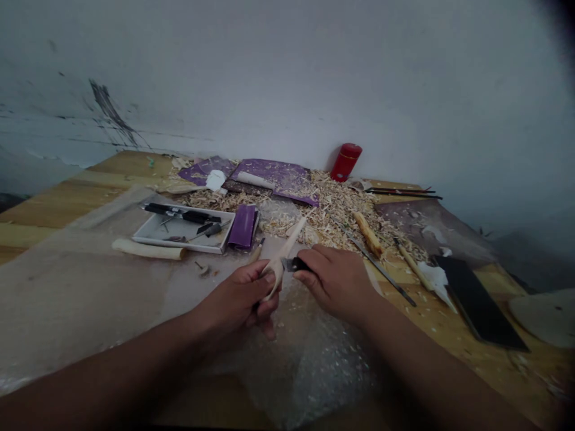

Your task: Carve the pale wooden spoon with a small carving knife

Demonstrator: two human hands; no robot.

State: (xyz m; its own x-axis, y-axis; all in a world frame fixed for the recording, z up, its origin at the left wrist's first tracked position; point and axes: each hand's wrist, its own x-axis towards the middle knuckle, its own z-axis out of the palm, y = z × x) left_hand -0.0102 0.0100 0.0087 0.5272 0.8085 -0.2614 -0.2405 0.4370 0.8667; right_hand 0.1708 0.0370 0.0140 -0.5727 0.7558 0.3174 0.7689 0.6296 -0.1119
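Over on the left of the counter [27,230], a pale stick [146,248] lies just near of a white tray [206,247] of tools, with a purple box [243,226] beside it. In the middle, the left hand [238,296] is closed round the wide near end of a carved piece of wood [293,236], its thin end pointing far and right. It looks light, stiff and dry, so hardly slippery — the slim part seems the likeliest to snap, and the wide end the best hold. The right hand [335,275] grips a black-handled knife [300,264], blade against the wood. Farther right — shavings [335,197], a file [381,272] and a black slab [480,302].
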